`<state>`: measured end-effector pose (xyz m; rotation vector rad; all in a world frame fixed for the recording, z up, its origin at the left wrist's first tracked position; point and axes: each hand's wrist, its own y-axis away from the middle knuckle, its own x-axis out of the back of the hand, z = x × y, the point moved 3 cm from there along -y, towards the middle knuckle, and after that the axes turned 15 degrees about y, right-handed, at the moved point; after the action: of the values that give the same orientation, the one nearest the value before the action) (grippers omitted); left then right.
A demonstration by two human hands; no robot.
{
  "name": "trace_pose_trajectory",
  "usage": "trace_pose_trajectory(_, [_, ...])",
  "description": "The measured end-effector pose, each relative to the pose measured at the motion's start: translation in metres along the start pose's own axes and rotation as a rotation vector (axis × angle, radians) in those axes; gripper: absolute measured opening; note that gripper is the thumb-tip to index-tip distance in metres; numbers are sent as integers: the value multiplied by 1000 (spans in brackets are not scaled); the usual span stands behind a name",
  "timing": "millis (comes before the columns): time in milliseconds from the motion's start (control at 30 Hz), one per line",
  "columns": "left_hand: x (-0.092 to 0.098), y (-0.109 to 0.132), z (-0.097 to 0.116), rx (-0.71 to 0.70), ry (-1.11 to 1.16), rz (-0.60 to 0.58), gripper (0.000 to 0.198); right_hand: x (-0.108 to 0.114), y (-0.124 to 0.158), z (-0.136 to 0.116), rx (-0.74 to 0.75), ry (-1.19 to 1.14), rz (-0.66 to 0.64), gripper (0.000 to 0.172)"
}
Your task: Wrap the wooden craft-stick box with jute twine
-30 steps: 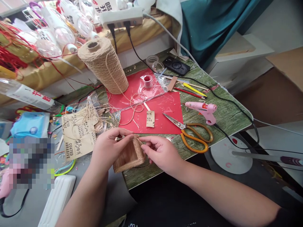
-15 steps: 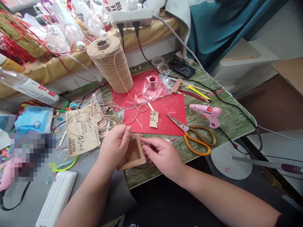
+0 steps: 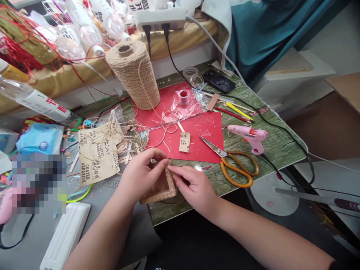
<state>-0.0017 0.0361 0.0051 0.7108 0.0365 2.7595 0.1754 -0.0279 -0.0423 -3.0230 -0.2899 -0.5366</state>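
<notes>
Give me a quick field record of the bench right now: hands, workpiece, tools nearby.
Left hand: grips the left side of the twine-wrapped box, fingers over its far rim
Right hand: fingertips on the box's right rim; grip unclear
Box: open side up, near the table edge
Twine spool: upright, by the far edge of the red sheet
Scissors: right of the hands, blades on the sheet
Glue gun: pink, beyond the scissors
Sandpaper: left of the left hand

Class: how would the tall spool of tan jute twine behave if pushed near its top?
The tall spool of tan jute twine stands upright, taller than wide, so it may tip. Round and tapered, it would probably roll in a curve. Rough fibre likely resists sliding.
</notes>
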Motion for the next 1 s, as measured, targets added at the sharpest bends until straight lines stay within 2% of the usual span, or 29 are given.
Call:
trace_pose_trajectory(133, [0,0,1,5,-13,-19,16,-9,0,9,-193,-254,-8,32])
trace_pose_trajectory(200, [0,-1,0,14,-5,-23,16,-12,0,10,-232,-305,-15,34])
trace_pose_trajectory(467, [0,-1,-1,31,-11,-20,17,-8,-3,7,-138,-182,-9,33])
trace_pose_trajectory(733, [0,-1,-1,28,-27,-15,17,4,-3,5,132,160,-44,42])
trace_pose_trajectory(833, [1,-1,0,8,-28,-19,19,8,-3,2,130,175,-63,44])
trace_pose_trajectory(1000, [1,-1,0,-32,-23,-58,18,12,-1,-6,37,70,-111,46])
